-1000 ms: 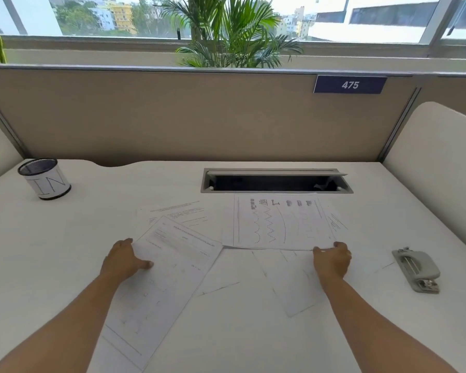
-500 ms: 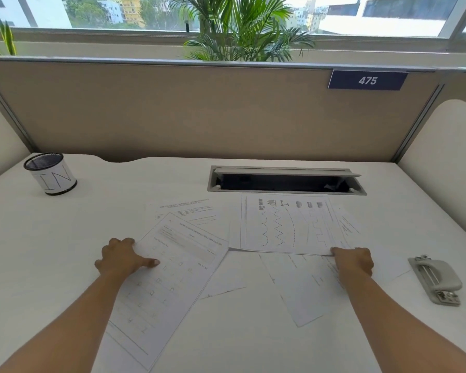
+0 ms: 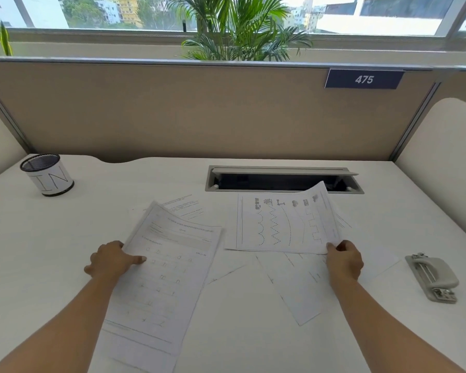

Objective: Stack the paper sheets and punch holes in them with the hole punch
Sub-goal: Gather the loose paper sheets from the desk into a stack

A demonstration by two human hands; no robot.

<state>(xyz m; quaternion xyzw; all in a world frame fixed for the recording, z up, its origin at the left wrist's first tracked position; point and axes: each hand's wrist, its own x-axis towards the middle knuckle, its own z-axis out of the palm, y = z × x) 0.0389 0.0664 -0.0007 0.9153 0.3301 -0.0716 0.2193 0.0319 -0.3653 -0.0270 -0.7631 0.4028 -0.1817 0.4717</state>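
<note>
Tracing-lines sheet (image 3: 285, 224) pinched at near right corner by my right hand (image 3: 345, 261), fingers curled shut on it, far corner lifted off tabletop (image 3: 253, 332). Letter sheet (image 3: 167, 270) under my left hand (image 3: 112, 259): thumb on top, fingers curled at its left edge, far end raised. More loose sheets (image 3: 296, 286) flat between and below both hands. Hole punch (image 3: 432, 277) right of my right hand, apart, untouched. Mesh cup (image 3: 47, 174) far beyond my left hand.
</note>
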